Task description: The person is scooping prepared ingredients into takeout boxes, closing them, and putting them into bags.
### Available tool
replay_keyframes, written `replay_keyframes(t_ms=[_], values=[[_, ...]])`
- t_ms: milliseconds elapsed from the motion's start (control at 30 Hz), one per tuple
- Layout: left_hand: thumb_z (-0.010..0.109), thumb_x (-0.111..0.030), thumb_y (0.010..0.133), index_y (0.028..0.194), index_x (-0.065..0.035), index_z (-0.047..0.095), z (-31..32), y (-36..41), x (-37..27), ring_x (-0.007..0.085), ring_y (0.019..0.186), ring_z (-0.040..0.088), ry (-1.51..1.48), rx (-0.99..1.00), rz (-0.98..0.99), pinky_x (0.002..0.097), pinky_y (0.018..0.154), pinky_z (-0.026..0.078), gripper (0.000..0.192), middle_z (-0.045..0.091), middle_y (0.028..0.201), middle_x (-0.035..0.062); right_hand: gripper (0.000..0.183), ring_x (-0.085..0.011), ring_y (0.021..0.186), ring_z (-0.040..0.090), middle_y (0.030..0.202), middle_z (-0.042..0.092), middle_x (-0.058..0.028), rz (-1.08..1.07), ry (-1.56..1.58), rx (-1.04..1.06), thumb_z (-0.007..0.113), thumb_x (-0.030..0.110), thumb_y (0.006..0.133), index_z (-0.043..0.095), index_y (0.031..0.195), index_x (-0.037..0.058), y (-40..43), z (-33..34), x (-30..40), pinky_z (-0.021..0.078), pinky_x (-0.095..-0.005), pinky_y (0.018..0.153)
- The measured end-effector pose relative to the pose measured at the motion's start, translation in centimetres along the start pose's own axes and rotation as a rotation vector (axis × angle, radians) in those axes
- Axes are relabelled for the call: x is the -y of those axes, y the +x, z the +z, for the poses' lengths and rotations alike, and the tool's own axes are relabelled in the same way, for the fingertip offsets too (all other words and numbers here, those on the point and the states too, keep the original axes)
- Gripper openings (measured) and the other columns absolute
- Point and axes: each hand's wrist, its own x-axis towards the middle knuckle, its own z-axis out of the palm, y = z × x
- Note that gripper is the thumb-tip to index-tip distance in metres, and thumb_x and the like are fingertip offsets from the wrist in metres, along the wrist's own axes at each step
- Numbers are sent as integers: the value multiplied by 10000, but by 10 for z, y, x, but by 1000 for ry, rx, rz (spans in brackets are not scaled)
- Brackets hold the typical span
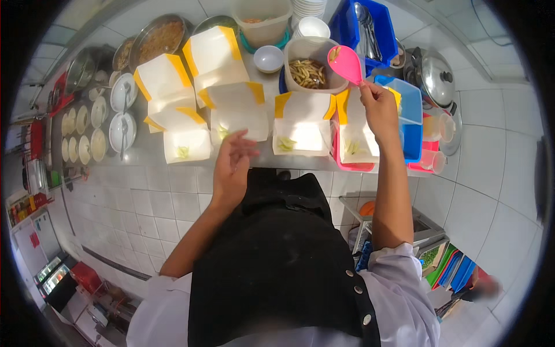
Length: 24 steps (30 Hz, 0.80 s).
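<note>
My right hand (378,102) grips the handle of a pink plastic rice paddle (347,65) with a few brownish food pieces on its blade. The paddle is over the right side of a clear plastic tub (305,50) of brown finger-shaped food pieces (305,74). My left hand (234,158) is empty, fingers apart, in front of an opened paper food box (240,108) with a bit of pale green vegetable inside. Similar green slices lie in a left box (190,147), a middle box (318,145) and a right box (349,154), which my right forearm partly covers.
Behind the boxes stand a metal bowl of brown food (160,41), a small white bowl (269,59) and a blue bin of cutlery (368,34). A lidded pot (433,78) is at right. White plates with spoons (122,130) and several small bowls (99,143) fill the left side.
</note>
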Motion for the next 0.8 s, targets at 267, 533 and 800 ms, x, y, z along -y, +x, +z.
replay_keyframes(t_ms=[267,533,800], values=[[499,36,1023,1266,0,657,-32,-91,77,175,1052,681,141,296,-374,320,983,541,292,698,1181,96,344,-126,629,562,653,596,-38,125,-157,121,606,251,1059,767,1011,-50,-101,-70,-35,428,-334,604],[519,19,1018,1264,-3,655,-5,-47,41,168,1049,671,284,372,-249,322,977,537,282,701,1185,89,343,-364,845,732,954,760,-174,50,-970,-22,628,295,1038,730,1329,143,-160,-46,-64,584,-484,723],[538,-17,1040,1331,-1,613,8,54,5,167,1054,670,210,266,-56,331,998,525,301,686,1221,100,312,-369,764,723,876,758,-207,128,-325,-86,681,153,968,769,1245,40,-112,-65,63,551,-469,700]])
